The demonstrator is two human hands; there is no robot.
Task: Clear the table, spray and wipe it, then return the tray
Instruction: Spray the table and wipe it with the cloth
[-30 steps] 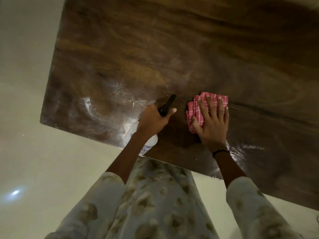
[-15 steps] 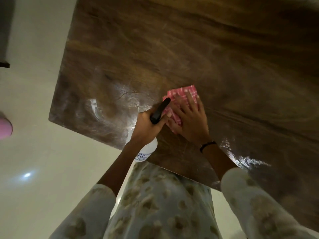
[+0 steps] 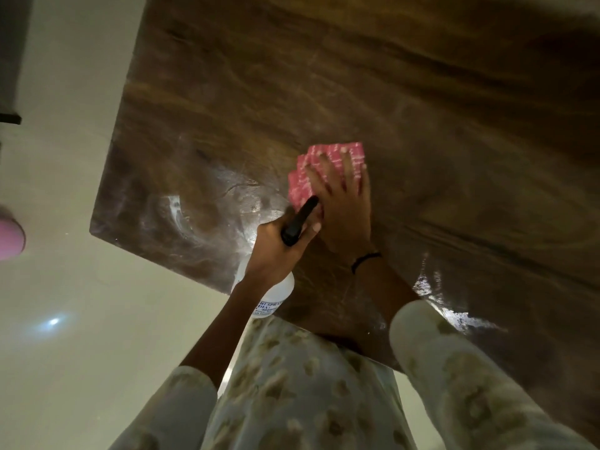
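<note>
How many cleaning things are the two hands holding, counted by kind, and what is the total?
Spray bottle: 1, in the grip of the left hand
Pink checked cloth: 1, flat under the right hand on the wooden table
Total: 2

The right hand (image 3: pixel 344 203) has slid the cloth (image 3: pixel 328 172) left, beside the spray bottle (image 3: pixel 276 289).

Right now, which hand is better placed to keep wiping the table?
The right hand: it lies flat on the pink cloth, pressing it on the table. The left hand is busy gripping the spray bottle.
</note>
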